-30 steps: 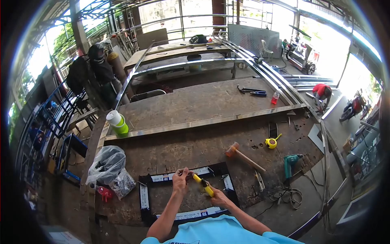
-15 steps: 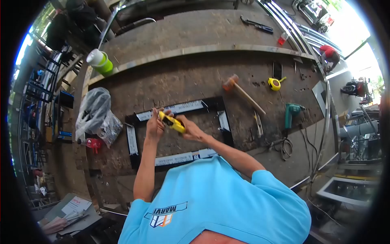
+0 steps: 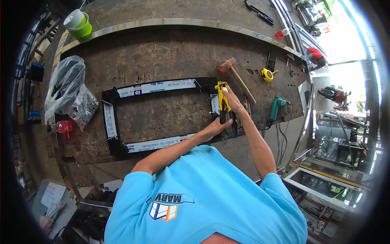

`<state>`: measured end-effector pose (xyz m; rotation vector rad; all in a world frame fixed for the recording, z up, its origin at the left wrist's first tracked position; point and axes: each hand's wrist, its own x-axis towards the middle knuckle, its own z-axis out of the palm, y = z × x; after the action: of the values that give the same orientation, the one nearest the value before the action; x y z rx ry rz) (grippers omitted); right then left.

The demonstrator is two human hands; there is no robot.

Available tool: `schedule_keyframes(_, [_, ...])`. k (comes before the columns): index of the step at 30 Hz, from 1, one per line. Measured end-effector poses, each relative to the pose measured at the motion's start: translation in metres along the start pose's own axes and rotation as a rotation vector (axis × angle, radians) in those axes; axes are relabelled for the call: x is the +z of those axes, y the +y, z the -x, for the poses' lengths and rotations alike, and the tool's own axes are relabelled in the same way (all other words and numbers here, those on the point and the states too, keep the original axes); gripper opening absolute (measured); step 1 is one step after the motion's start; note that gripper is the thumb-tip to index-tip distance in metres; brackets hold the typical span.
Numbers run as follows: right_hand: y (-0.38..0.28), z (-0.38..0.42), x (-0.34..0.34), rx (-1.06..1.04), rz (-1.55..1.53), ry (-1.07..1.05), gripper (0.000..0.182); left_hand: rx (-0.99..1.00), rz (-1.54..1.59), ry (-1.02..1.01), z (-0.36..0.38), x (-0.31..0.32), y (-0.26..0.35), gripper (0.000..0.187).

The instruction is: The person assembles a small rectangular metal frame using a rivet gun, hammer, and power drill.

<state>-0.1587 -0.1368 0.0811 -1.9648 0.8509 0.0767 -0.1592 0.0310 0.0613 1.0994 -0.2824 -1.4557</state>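
A yellow hand riveter (image 3: 222,94) with black handles stands over the right side of a black rectangular frame (image 3: 209,84). My right hand (image 3: 233,101) is closed around its yellow body. Lower down, my left hand (image 3: 216,129) has its fingers wrapped at the black handles. White and blue printed protective film (image 3: 158,87) covers parts of the frame, with loose torn ends near the corners. The frame lies flat on the worn wooden bench (image 3: 158,118), and its lower right corner is partly hidden by my hands and forearms.
Right of the frame lie a mallet (image 3: 239,81), a yellow tape measure (image 3: 268,74) and a green power drill (image 3: 278,109) with its cord. On the left are plastic bags (image 3: 69,89), a red bottle (image 3: 65,128) and a green-white jug (image 3: 79,26). A metal bar (image 3: 170,22) crosses behind.
Both hands have moved right with the riveter, from above the frame's middle to its right side. The riveter has turned upright in view, and the camera view has shifted.
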Motion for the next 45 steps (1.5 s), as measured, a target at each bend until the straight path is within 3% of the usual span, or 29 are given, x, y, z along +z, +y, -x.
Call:
schedule_keyframes(2, [-0.022, 0.009, 0.000, 0.088, -0.166, -0.173, 0.078, 0.105, -0.054, -0.090, -0.001, 0.001, -0.001, 0.096])
schedule_keyframes(4, [-0.037, 0.016, 0.004, 0.110, -0.126, -0.141, 0.077, 0.094, -0.002, -0.062, -0.003, -0.005, -0.003, 0.108])
schedule_keyframes(11, [-0.031, -0.003, 0.027, 0.189, 0.133, -0.042, 0.075, 0.149, 0.030, 0.007, 0.011, -0.002, 0.016, 0.106])
schedule_keyframes(13, [-0.031, -0.006, 0.029, 0.152, 0.169, 0.009, 0.067, -0.107, -0.320, 0.190, 0.003, -0.006, 0.009, 0.107])
schedule_keyframes(14, [-0.034, -0.009, 0.028, 0.133, 0.175, -0.009, 0.067, -0.098, -0.311, 0.215, -0.004, -0.008, 0.008, 0.107])
schedule_keyframes(16, [-0.030, -0.003, 0.037, 0.139, 0.240, 0.062, 0.045, -0.051, -0.479, 0.235, -0.002, -0.016, 0.006, 0.090])
schedule_keyframes(17, [-0.018, -0.004, 0.041, 0.161, 0.180, 0.102, 0.039, 0.000, -0.455, 0.302, -0.006, -0.018, -0.007, 0.076])
schedule_keyframes(18, [-0.008, -0.006, 0.047, 0.183, 0.116, 0.147, 0.034, 0.066, -0.404, 0.337, -0.006, -0.018, -0.015, 0.074])
schedule_keyframes(20, [-0.029, 0.005, 0.044, 0.202, 0.076, 0.134, 0.028, 0.141, -0.393, 0.235, -0.004, -0.023, -0.015, 0.071])
schedule_keyframes(21, [-0.036, 0.009, 0.037, 0.218, 0.143, 0.082, 0.033, 0.148, -0.385, 0.264, -0.002, -0.015, -0.022, 0.071])
schedule_keyframes(22, [-0.041, 0.005, 0.031, 0.222, 0.203, 0.040, 0.040, 0.075, -0.052, 0.185, -0.005, -0.014, -0.028, 0.067])
schedule_keyframes(23, [0.010, -0.021, 0.016, 0.050, 0.262, -0.034, 0.051, 0.017, 0.278, 0.101, -0.013, -0.021, -0.026, 0.064])
schedule_keyframes(24, [0.061, -0.047, 0.011, -0.111, 0.321, -0.114, 0.063, 0.037, 0.283, 0.131, -0.018, -0.025, -0.024, 0.064])
schedule_keyframes(25, [-0.036, -0.009, -0.004, 0.194, 0.336, -0.332, 0.090, 0.115, 0.065, 0.155, -0.020, -0.026, -0.028, 0.063])
schedule_keyframes(26, [-0.088, 0.007, -0.010, 0.342, 0.497, -0.443, 0.086, 0.183, -0.158, 0.175, -0.020, -0.027, -0.030, 0.065])
schedule_keyframes(28, [-0.027, -0.044, -0.032, 0.158, 0.399, -0.657, 0.082, 0.200, -0.262, 0.275, -0.014, -0.019, -0.028, 0.073])
schedule_keyframes(29, [-0.028, -0.045, -0.026, 0.139, 0.403, -0.673, 0.082, 0.179, -0.268, 0.309, -0.015, -0.017, -0.028, 0.076])
schedule_keyframes(31, [-0.026, -0.032, -0.009, 0.129, 0.569, -0.344, 0.065, 0.041, -0.241, 0.297, -0.018, -0.015, -0.023, 0.080])
schedule_keyframes(32, [-0.022, -0.026, -0.002, 0.109, 0.567, -0.349, 0.065, 0.049, -0.246, 0.315, -0.018, -0.013, -0.019, 0.080])
schedule_keyframes(34, [-0.006, -0.015, 0.012, -0.017, 0.130, -0.131, 0.034, 0.138, -0.017, 0.167, 0.004, 0.009, 0.006, 0.103])
schedule_keyframes(35, [-0.015, -0.012, 0.017, -0.023, 0.125, -0.141, 0.034, 0.052, -0.177, 0.362, -0.035, 0.020, -0.040, 0.130])
schedule_keyframes(37, [-0.031, 0.000, 0.016, 0.347, -0.120, -0.270, 0.028, -0.068, -0.311, 0.340, -0.024, 0.024, -0.019, 0.131])
schedule_keyframes(38, [-0.025, -0.003, 0.021, 0.349, -0.131, -0.259, 0.028, -0.174, -0.457, 0.305, -0.019, 0.022, -0.005, 0.134])
schedule_keyframes(40, [0.010, -0.014, 0.023, 0.199, -0.059, -0.212, 0.027, -0.157, -0.488, 0.395, -0.021, 0.020, -0.007, 0.117])
schedule_keyframes(42, [0.041, -0.020, 0.050, 0.011, 0.086, 0.117, 0.028, 0.084, -0.560, 0.588, -0.042, 0.007, -0.042, 0.081])
schedule_keyframes(43, [0.017, -0.010, 0.055, 0.097, 0.130, 0.147, 0.033, 0.079, -0.568, 0.649, -0.039, 0.009, -0.036, 0.065])
schedule_keyframes(45, [-0.018, 0.008, 0.056, 0.101, 0.335, 0.138, 0.035, 0.198, -0.553, 0.522, -0.035, -0.001, -0.034, 0.071])
